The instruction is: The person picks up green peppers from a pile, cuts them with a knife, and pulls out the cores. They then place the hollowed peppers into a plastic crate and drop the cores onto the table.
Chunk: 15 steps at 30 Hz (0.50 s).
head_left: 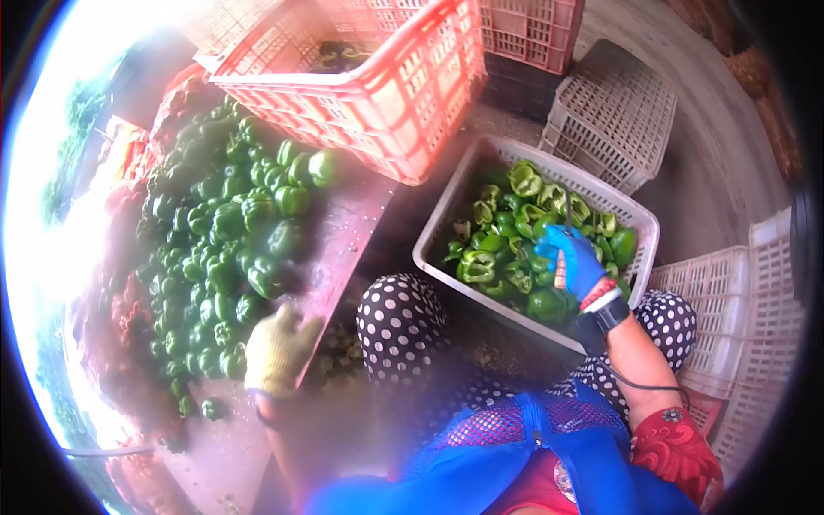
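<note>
My left hand (281,350), in a pale yellow knit glove, is at the near edge of the table (348,227). Its fingers and thumb are apart, and nothing shows between them. Just beyond it lies a large heap of whole green bell peppers (227,223). My right hand (573,262) wears a blue glove and is over a white plastic crate (536,322). Its fingers are closed around what looks like a small knife (567,210), its thin dark blade pointing away from me. Under that hand the crate holds green bell peppers (481,266), several of them cut open.
A tall orange-pink crate (378,112) stands at the table's far end, with a few things in its bottom. Behind it is a stacked red crate (532,30). A grey-white crate (614,112) lies upturned on the floor, and more white crates (712,326) stand at the right.
</note>
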{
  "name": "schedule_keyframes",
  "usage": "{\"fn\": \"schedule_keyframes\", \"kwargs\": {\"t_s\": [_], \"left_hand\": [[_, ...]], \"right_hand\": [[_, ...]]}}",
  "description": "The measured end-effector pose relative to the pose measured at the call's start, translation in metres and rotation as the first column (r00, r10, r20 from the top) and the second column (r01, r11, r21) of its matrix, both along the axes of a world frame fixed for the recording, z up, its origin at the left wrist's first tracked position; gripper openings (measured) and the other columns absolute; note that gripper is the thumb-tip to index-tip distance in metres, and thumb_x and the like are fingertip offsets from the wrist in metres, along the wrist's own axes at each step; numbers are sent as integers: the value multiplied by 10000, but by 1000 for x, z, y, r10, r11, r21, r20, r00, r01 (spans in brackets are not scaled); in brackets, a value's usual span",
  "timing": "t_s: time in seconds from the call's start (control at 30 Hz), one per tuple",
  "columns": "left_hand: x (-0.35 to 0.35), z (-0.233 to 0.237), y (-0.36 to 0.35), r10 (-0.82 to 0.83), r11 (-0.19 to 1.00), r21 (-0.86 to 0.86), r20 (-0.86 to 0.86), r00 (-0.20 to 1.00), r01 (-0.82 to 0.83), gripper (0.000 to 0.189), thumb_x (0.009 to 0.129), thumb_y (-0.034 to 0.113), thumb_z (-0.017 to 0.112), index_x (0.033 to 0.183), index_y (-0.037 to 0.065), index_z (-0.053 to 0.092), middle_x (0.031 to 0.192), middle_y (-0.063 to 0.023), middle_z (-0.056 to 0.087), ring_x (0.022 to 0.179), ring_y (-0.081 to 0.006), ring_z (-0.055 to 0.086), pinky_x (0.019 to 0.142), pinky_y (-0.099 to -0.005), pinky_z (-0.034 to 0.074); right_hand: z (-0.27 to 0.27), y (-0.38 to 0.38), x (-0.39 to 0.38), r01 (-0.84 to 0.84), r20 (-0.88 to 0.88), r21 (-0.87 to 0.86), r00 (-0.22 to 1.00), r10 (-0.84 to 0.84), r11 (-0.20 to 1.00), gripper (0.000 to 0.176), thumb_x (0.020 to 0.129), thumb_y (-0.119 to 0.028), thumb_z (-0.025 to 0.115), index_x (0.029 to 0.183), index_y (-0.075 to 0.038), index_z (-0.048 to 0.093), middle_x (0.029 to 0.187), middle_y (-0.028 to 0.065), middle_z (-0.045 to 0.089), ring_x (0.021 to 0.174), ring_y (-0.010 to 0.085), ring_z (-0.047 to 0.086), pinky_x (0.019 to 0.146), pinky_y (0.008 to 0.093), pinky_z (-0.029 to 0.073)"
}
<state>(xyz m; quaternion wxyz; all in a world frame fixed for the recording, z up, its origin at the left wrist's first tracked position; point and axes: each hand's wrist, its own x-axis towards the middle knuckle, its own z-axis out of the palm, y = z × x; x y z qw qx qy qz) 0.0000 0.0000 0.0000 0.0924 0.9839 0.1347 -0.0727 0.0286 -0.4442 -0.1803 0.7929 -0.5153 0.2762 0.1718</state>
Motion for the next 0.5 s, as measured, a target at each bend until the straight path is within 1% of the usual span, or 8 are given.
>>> {"fn": "schedule_keyframes", "kwargs": {"t_s": [0.03, 0.07, 0.13, 0.17, 0.23, 0.27, 0.4, 0.5], "left_hand": [[2, -1, -1, 10, 1000, 0, 19, 1000, -10, 419, 880, 413, 689, 1145, 89, 687, 1021, -237, 724, 963, -418, 702, 892, -485, 542], [25, -18, -7, -31, 987, -143, 273, 962, 72, 337, 887, 381, 700, 1049, 87, 682, 928, -227, 716, 888, -446, 686, 817, -505, 540], [91, -40, 3, -70, 968, -191, 416, 907, 162, 391, 886, 402, 708, 1057, 52, 669, 951, -235, 717, 898, -446, 685, 815, -501, 540], [126, -45, -12, 107, 986, -157, 319, 942, -58, 447, 889, 418, 692, 1091, 21, 654, 998, -254, 717, 947, -456, 682, 857, -498, 538], [176, -61, -10, 128, 985, -151, 275, 953, -88, 684, 860, 419, 698, 1362, -18, 541, 1119, -309, 688, 1115, -435, 661, 971, -456, 516], [204, -101, 7, 97, 987, -148, 303, 948, -54, 767, 833, 401, 722, 1417, -30, 477, 1160, -308, 676, 1142, -421, 656, 980, -443, 514], [213, -91, -16, 369, 863, -465, 315, 874, -197, 876, 760, 327, 784, 1441, -72, 403, 1232, -290, 645, 1168, -403, 648, 991, -421, 514], [215, -108, -20, 403, 830, -513, 279, 871, -220, 808, 730, 294, 812, 1369, -53, 461, 1197, -274, 655, 1095, -406, 663, 972, -411, 521]], "right_hand": [[0, -6, 0, 24, 59, 43, 998, -27, 999, 321, 944, -359, 721, 1184, -163, 638, 1025, 10, 719, 931, 147, 701, 640, 258, 492], [-4, -14, 0, -22, 60, -36, 998, 25, 999, 303, 941, -395, 706, 1148, -178, 662, 979, -11, 718, 773, 125, 673, 545, 262, 469], [12, -8, -1, -92, -43, -49, 995, 90, 995, 312, 936, -454, 681, 1148, -225, 677, 926, -26, 717, 606, 104, 581, 463, 284, 452], [13, -5, -2, -81, -48, -45, 996, 78, 996, 315, 935, -469, 673, 1152, -242, 679, 908, -29, 717, 570, 98, 552, 450, 288, 450], [11, 11, -8, -29, 5, -59, 1000, 30, 998, 316, 948, -445, 661, 1183, -235, 681, 916, -18, 723, 591, 103, 579, 476, 286, 474], [14, 14, -7, -49, -15, -73, 999, 48, 996, 325, 960, -428, 656, 1205, -215, 673, 947, -4, 725, 628, 110, 603, 505, 288, 491], [32, 25, -5, -70, -24, 5, 997, 70, 998, 354, 997, -378, 646, 1270, -153, 636, 1039, 45, 726, 776, 142, 674, 611, 289, 535], [30, 24, 1, -92, 9, 185, 996, 92, 978, 365, 1011, -356, 643, 1294, -128, 608, 1082, 69, 721, 879, 168, 699, 664, 296, 546]]}}
